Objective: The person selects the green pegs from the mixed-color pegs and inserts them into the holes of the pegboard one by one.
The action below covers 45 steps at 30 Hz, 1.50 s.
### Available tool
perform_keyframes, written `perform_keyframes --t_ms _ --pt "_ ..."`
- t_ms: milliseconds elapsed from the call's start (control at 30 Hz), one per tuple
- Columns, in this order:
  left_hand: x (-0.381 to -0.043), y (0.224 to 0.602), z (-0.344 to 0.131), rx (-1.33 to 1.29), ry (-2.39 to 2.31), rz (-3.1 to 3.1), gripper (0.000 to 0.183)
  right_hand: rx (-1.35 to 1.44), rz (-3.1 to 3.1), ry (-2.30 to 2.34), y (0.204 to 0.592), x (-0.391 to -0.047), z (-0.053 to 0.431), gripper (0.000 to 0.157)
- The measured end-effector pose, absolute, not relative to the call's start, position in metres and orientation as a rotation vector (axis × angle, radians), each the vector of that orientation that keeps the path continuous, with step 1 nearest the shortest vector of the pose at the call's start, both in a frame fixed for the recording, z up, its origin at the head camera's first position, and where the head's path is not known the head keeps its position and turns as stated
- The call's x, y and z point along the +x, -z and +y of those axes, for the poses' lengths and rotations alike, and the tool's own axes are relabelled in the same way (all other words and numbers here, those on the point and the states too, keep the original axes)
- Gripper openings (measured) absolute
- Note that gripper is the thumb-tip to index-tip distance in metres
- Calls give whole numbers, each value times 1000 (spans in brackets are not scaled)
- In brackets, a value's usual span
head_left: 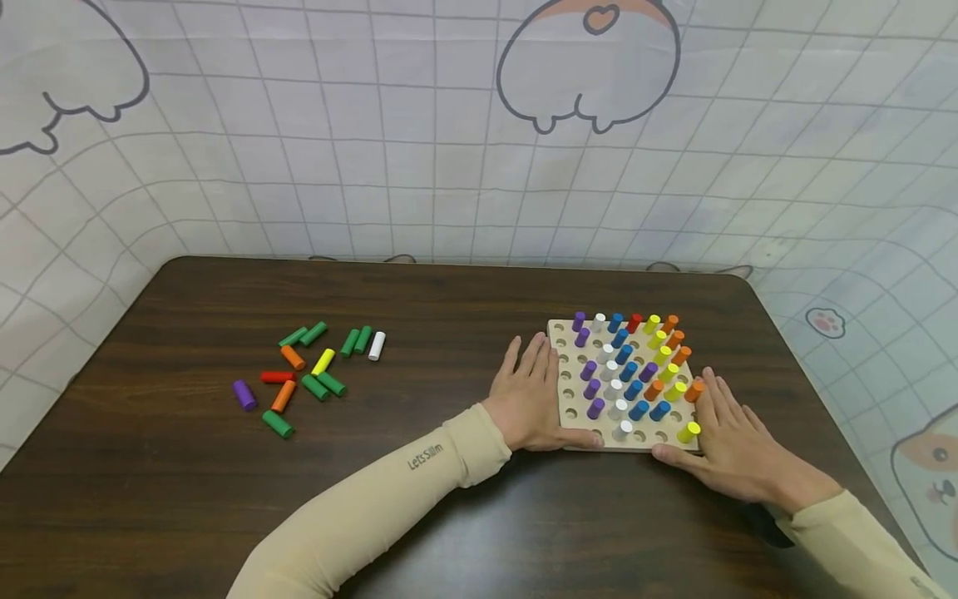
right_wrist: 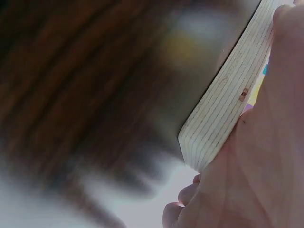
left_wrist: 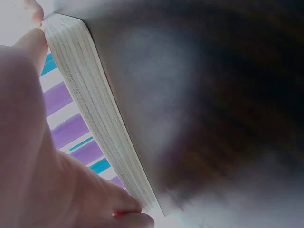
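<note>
Left hand (head_left: 527, 403), right hand (head_left: 737, 445) touch opposite sides of board (head_left: 577, 384); grips wide. Coloured pegs (head_left: 595, 408) stand in board; loose pegs (head_left: 315, 387) lie left on counter (head_left: 165, 507).

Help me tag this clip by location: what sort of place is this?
Perhaps a screened-off activity corner: a grid-patterned cartoon backdrop hangs behind a dark table, which holds a pegboard and loose colored pegs.

The left hand (head_left: 530, 405) and right hand (head_left: 739, 448) are apart, fingers extended, thumbs pointing toward each other.
</note>
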<state>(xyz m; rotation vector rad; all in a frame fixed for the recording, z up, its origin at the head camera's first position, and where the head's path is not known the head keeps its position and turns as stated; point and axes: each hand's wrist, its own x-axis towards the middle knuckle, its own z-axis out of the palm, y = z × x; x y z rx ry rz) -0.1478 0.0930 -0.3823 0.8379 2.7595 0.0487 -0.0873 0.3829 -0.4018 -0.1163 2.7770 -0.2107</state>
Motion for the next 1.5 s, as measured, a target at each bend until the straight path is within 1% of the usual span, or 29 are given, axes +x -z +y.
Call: perform_keyframes --t_ms 400,1167,1500 --pt "-145 381 84 819 -8 2772 131 -146 2785 280 399 -86 366 128" --pt "-144 379 61 810 44 2770 129 -205 2797 241 398 -87 343 124" --pt "-146 375 47 760 70 2726 129 -221 2787 293 393 -90 328 124"
